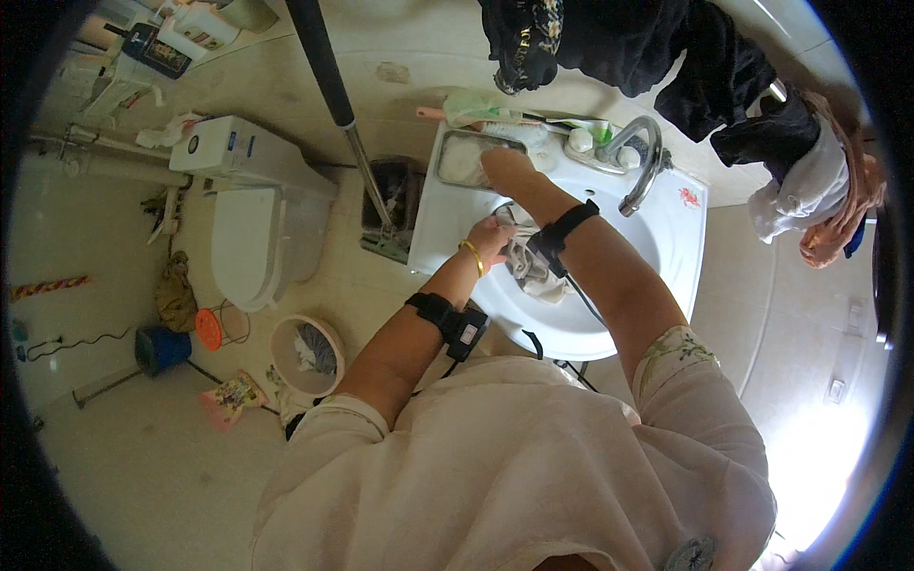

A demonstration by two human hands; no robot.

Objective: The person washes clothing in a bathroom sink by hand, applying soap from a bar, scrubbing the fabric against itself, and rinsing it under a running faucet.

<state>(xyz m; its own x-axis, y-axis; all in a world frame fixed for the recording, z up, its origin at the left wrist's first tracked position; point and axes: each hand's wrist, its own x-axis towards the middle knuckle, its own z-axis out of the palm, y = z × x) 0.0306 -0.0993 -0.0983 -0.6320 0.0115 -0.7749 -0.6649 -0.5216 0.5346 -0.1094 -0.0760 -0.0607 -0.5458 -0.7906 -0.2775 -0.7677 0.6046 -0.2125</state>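
Note:
A wet, light-coloured cloth (535, 268) lies bunched in the white sink basin (643, 246). My left hand (491, 241) grips its upper left edge, with the thumb and fingers closed on the fabric. At the counter's back left corner, my right hand (507, 171) reaches into a shallow rectangular tray (457, 160) holding whitish material. The fingertips of that hand are hidden, so whether they hold anything is unclear. The curved metal faucet (643, 164) stands behind the basin, right of my right hand.
Brushes and a green-and-white tube (600, 130) lie along the sink's back edge. Dark clothes (621, 43) hang above. Left of the sink are a long-handled mop (364, 164) in a dark bin (389, 189), a white toilet (246, 243) and a bucket with cloths (307, 353).

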